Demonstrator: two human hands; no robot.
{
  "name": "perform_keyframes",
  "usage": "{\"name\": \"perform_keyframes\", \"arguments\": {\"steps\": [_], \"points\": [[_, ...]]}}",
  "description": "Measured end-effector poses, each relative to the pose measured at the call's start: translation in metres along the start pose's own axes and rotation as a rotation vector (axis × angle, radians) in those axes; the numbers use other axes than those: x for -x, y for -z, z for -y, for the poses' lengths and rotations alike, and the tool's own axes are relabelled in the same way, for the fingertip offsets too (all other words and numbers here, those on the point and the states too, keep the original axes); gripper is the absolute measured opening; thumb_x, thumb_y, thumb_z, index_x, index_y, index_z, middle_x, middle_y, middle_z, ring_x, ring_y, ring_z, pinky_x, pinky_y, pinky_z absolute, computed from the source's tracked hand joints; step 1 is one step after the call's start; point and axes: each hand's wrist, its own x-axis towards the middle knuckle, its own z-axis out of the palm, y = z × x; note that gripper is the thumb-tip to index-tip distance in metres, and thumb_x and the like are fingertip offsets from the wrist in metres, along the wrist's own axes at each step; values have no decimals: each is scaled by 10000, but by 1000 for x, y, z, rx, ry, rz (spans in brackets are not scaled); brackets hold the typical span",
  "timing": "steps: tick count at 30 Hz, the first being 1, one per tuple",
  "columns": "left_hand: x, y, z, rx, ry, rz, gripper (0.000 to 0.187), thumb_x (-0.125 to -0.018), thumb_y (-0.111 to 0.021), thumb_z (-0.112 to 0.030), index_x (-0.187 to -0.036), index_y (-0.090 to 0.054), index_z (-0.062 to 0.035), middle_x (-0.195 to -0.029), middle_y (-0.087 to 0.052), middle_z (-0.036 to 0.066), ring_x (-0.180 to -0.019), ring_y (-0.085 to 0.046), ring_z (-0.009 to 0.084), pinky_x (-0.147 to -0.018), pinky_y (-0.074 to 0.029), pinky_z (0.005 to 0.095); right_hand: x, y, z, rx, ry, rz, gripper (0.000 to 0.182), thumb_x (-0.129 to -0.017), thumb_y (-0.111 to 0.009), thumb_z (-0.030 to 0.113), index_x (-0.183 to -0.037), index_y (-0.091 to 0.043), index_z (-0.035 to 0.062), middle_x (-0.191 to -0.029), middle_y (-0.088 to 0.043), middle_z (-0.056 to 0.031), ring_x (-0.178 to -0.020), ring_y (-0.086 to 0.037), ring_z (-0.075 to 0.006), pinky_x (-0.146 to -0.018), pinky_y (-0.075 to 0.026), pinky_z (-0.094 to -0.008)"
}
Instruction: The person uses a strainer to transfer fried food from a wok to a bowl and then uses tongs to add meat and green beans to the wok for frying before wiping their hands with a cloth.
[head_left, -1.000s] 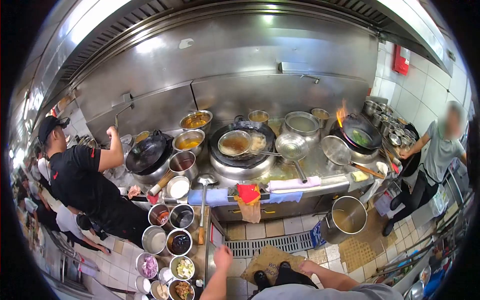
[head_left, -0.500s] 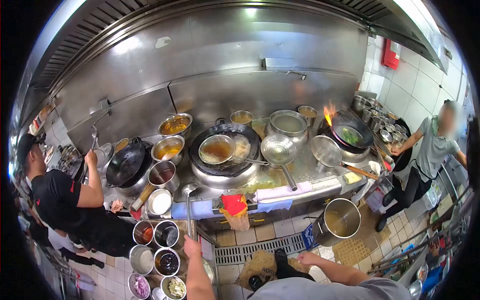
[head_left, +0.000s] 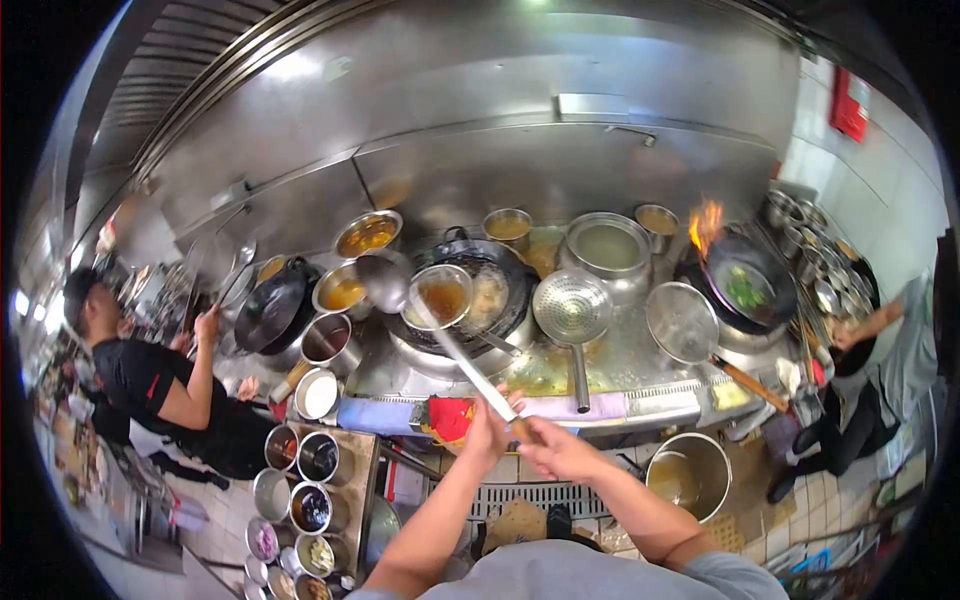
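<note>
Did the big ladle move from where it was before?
Yes. The ladle moved up and right, away from the side table, over the stove.

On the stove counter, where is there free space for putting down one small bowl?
Bare steel counter shows between the perforated strainer and the mesh strainer, though it looks wet. Left of the central wok, metal containers stand close together, and the side table is crowded with pots too.

Lighting is bright, with glare on the steel wall (head_left: 470,85) at upper left, an orange flame (head_left: 707,230) glowing at right, bowed fisheye lines, black corners and softened detail along the left edge.
</note>
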Motion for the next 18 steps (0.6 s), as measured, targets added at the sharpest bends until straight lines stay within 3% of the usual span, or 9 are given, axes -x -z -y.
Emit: {"name": "perform_keyframes", "arguments": {"steps": [2,3,4,5,6,8,10,14,18], "points": [[-65,-6,5,76,131,-156,361,-877,-428,-401,-1062,-411,-91,-1048,-493,184,-946,-501,298,-828,-423,449,22,14,28,-124,72,-62,359,-883,-472,94,-1217,-342,75,-662,-430,-7,-455,-369,-63,-390,-312,-212],[-90,-7,9,132,116,-226,379,-864,-462,-401,-1077,-410,-92,-973,-499,179,-904,-513,293,-778,-454,421,30,26,35,-392,65,24,348,-875,-467,76,-1200,-341,77,-680,-421,-19,-454,-373,-69,-386,-314,-211],[-124,7,13,164,126,-277,616,-813,-515,-506,-1204,-308,-79,-1039,-479,171,-864,-542,284,-755,-466,430,36,34,43,-661,54,104,338,-867,-462,57,-1182,-341,79,-699,-412,-30,-454,-376,-74,-382,-316,-209],[-141,1,1,312,142,-393,519,-842,-517,-404,-1142,-344,-18,-889,-526,145,-734,-568,271,-627,-504,377,33,41,39,-652,46,112,338,-867,-462,57,-1182,-341,79,-699,-412,-30,-454,-376,-74,-382,-316,-209],[-165,5,-1,592,49,-370,300,-877,-464,-259,-1025,-405,-5,-685,-504,65,-525,-506,185,-490,-468,288,29,50,26,-487,43,-59,349,-862,-463,46,-1185,-336,76,-708,-414,-36,-449,-382,-78,-376,-318,-213],[-198,52,-10,450,-12,-295,138,-880,-392,-135,-964,-424,-30,-573,-401,-10,-441,-387,110,-398,-354,240,33,64,19,-304,35,-216,360,-857,-463,34,-1189,-331,73,-717,-416,-42,-445,-388,-83,-371,-321,-216],[-172,35,-34,353,-20,-320,126,-875,-376,-115,-962,-420,-36,-568,-368,-22,-431,-342,90,-387,-298,231,39,83,20,162,-23,-485,364,-850,-469,25,-1183,-328,60,-704,-421,-45,-431,-396,-90,-357,-324,-229],[-121,19,-49,76,-15,-420,128,-865,-350,-81,-967,-417,-46,-563,-321,-36,-419,-298,73,-369,-213,230,31,108,27,519,202,-586,401,-831,-504,35,-1214,-384,35,-670,-482,-54,-461,-461,-121,-403,-378,-270],[-87,3,-43,-90,-50,-451,122,-865,-429,-102,-985,-432,-83,-563,-328,-41,-406,-272,63,-351,-194,220,-24,96,54,277,194,-521,402,-827,-514,59,-1214,-409,28,-759,-536,-80,-616,-531,-164,-506,-432,-289]]}}
